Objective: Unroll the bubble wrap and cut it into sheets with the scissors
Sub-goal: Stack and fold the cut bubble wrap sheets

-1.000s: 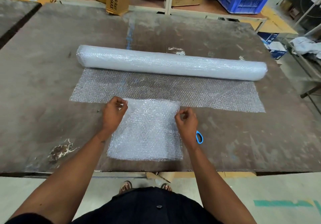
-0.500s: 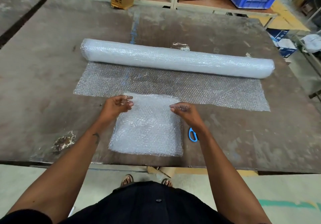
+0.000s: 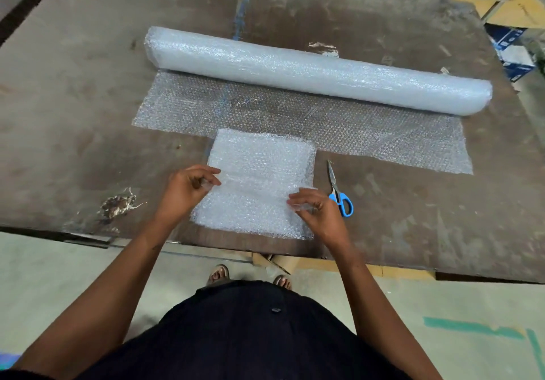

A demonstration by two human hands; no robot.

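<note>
- The bubble wrap roll [image 3: 318, 70] lies across the far part of the dark worktop [image 3: 73, 99], with an unrolled stretch [image 3: 368, 132] spread flat on its near side.
- A stack of cut sheets [image 3: 262, 167] sits near the front edge, its far end overlapping the unrolled stretch.
- The left hand [image 3: 188, 188] pinches the stack's left edge.
- The right hand [image 3: 318, 208] pinches the wrap near the right edge.
- The scissors [image 3: 337, 189] with blue handles lie closed just right of the stack, untouched.
</note>
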